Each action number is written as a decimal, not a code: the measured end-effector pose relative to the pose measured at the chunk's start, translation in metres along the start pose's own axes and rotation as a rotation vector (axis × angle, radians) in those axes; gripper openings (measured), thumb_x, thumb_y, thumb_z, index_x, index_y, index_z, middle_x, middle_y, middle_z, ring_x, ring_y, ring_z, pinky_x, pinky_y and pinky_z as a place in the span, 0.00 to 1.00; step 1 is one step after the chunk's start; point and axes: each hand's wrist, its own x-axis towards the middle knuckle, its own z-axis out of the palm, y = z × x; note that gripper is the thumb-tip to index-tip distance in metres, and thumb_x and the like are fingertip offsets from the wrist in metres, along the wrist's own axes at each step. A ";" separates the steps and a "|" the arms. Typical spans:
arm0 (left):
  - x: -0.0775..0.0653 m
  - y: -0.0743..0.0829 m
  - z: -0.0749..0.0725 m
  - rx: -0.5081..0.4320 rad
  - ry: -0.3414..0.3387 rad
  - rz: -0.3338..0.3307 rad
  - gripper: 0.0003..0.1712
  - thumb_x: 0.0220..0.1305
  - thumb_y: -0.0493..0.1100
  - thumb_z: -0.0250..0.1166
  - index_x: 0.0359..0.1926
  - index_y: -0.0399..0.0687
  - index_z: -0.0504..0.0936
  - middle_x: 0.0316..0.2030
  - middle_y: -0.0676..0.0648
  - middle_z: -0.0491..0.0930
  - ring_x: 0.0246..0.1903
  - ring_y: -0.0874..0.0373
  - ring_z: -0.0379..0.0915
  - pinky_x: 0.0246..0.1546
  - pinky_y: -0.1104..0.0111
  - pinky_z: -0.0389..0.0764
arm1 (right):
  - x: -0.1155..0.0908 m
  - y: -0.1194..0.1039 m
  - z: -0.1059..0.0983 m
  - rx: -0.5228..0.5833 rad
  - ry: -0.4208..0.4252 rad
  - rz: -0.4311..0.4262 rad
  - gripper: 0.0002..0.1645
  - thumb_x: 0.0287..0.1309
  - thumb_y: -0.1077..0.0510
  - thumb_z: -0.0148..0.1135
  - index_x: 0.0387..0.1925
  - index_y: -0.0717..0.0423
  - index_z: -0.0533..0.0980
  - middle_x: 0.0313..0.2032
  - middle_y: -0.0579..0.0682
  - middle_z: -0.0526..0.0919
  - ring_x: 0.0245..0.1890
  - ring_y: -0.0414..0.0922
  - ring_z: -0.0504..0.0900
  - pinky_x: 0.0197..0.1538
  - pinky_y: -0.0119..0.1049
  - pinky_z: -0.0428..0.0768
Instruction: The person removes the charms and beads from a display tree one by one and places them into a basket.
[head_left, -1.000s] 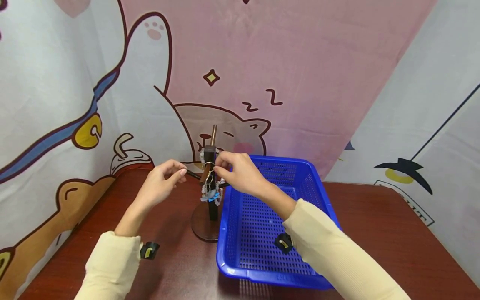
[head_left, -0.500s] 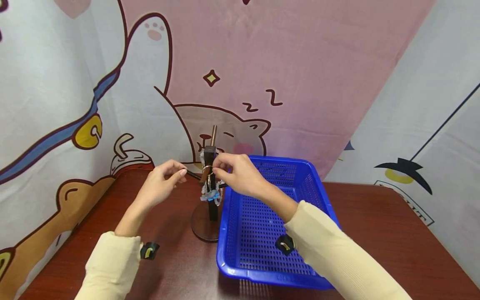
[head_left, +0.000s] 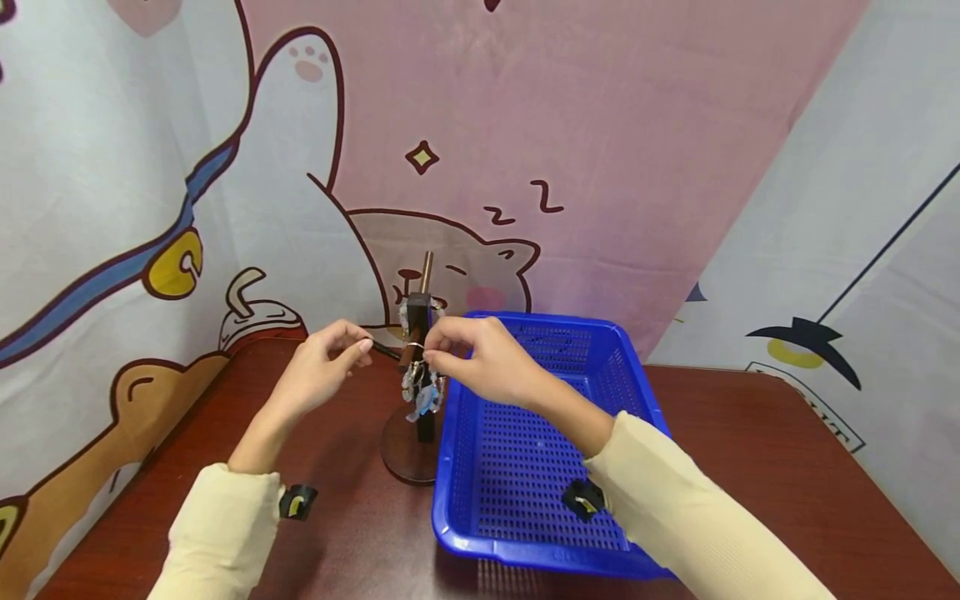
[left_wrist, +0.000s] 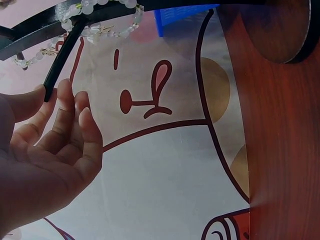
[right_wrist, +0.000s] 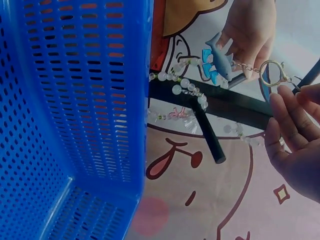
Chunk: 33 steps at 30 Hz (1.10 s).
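Note:
My left hand (head_left: pixel 317 371) pinches the tip of a dark peg (left_wrist: pixel 62 62) on the upright display stand (head_left: pixel 426 427). Between its thumb and fingertips, my right hand (head_left: pixel 491 362) pinches the top of a keychain, at its clasp. In the right wrist view the keychain's gold ring (right_wrist: pixel 270 73) and short chain lead to a grey dolphin charm (right_wrist: pixel 221 59) with blue pieces beside it. The dolphin hangs in front of the post in the head view. Clear beaded bracelets (right_wrist: pixel 186 84) loop over other pegs. Whether the clasp touches a peg is hard to tell.
Right of the stand, partly under my right forearm, sits a blue perforated basket (head_left: pixel 450 500). The stand's round base (head_left: pixel 401 458) rests on a reddish-brown table (head_left: pixel 352 533). A cartoon-printed cloth (head_left: pixel 637 167) hangs behind.
My right hand has moved slightly down, and the keychain's ring and dolphin charm have shifted lower with it. My left hand has stayed on the peg.

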 end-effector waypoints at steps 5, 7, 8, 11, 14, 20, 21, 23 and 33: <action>0.000 0.001 0.000 0.001 -0.003 -0.007 0.09 0.67 0.40 0.54 0.42 0.39 0.76 0.30 0.40 0.80 0.27 0.57 0.73 0.29 0.66 0.74 | -0.004 -0.008 -0.001 0.023 -0.024 -0.049 0.02 0.54 0.63 0.59 0.27 0.57 0.77 0.22 0.41 0.77 0.26 0.34 0.74 0.31 0.30 0.73; 0.000 0.001 0.000 0.000 -0.003 -0.010 0.10 0.67 0.41 0.54 0.42 0.39 0.76 0.30 0.40 0.80 0.27 0.57 0.73 0.30 0.66 0.74 | -0.005 -0.010 -0.001 0.029 -0.030 -0.063 0.02 0.54 0.63 0.59 0.27 0.57 0.77 0.22 0.41 0.77 0.25 0.33 0.74 0.31 0.30 0.73; 0.000 0.001 0.000 -0.002 -0.003 -0.010 0.10 0.67 0.41 0.54 0.42 0.39 0.76 0.30 0.40 0.81 0.28 0.57 0.73 0.30 0.66 0.74 | -0.006 -0.011 -0.001 0.032 -0.033 -0.068 0.02 0.54 0.63 0.59 0.27 0.57 0.77 0.22 0.41 0.77 0.25 0.33 0.74 0.31 0.30 0.73; -0.001 0.001 0.000 -0.009 -0.001 -0.009 0.10 0.66 0.41 0.55 0.42 0.39 0.76 0.29 0.42 0.81 0.28 0.57 0.74 0.31 0.65 0.74 | -0.007 -0.013 -0.002 0.034 -0.038 -0.081 0.02 0.54 0.63 0.59 0.27 0.58 0.77 0.22 0.41 0.77 0.25 0.33 0.73 0.31 0.30 0.74; -0.001 0.000 0.000 -0.012 0.001 -0.006 0.10 0.66 0.41 0.55 0.41 0.38 0.76 0.28 0.44 0.80 0.28 0.57 0.74 0.31 0.65 0.74 | -0.009 -0.015 -0.004 0.034 -0.039 -0.091 0.03 0.54 0.63 0.59 0.27 0.57 0.77 0.22 0.40 0.77 0.25 0.33 0.73 0.31 0.30 0.73; -0.001 0.000 0.000 -0.014 0.003 -0.003 0.10 0.66 0.41 0.55 0.41 0.38 0.76 0.27 0.46 0.80 0.28 0.57 0.74 0.31 0.65 0.74 | -0.010 -0.017 -0.004 0.043 -0.049 -0.100 0.03 0.54 0.64 0.59 0.27 0.56 0.77 0.21 0.39 0.76 0.24 0.33 0.73 0.31 0.32 0.73; -0.001 0.000 0.000 -0.016 0.003 -0.003 0.10 0.66 0.41 0.55 0.41 0.38 0.76 0.28 0.46 0.80 0.28 0.57 0.74 0.31 0.66 0.74 | -0.010 -0.017 -0.004 0.045 -0.053 -0.101 0.03 0.54 0.64 0.59 0.27 0.56 0.77 0.21 0.39 0.76 0.24 0.33 0.73 0.31 0.32 0.73; -0.001 0.000 0.000 -0.017 0.003 -0.003 0.10 0.66 0.41 0.55 0.41 0.38 0.76 0.28 0.45 0.81 0.28 0.57 0.74 0.31 0.66 0.74 | -0.011 -0.018 -0.005 0.045 -0.056 -0.106 0.03 0.54 0.64 0.60 0.27 0.56 0.77 0.21 0.39 0.76 0.24 0.33 0.73 0.31 0.32 0.73; 0.000 -0.002 0.000 -0.021 -0.003 -0.003 0.09 0.66 0.41 0.55 0.41 0.39 0.76 0.28 0.45 0.81 0.28 0.57 0.75 0.31 0.66 0.75 | -0.014 -0.019 -0.008 0.036 -0.083 -0.136 0.03 0.54 0.65 0.60 0.27 0.55 0.77 0.23 0.39 0.77 0.27 0.33 0.74 0.32 0.29 0.73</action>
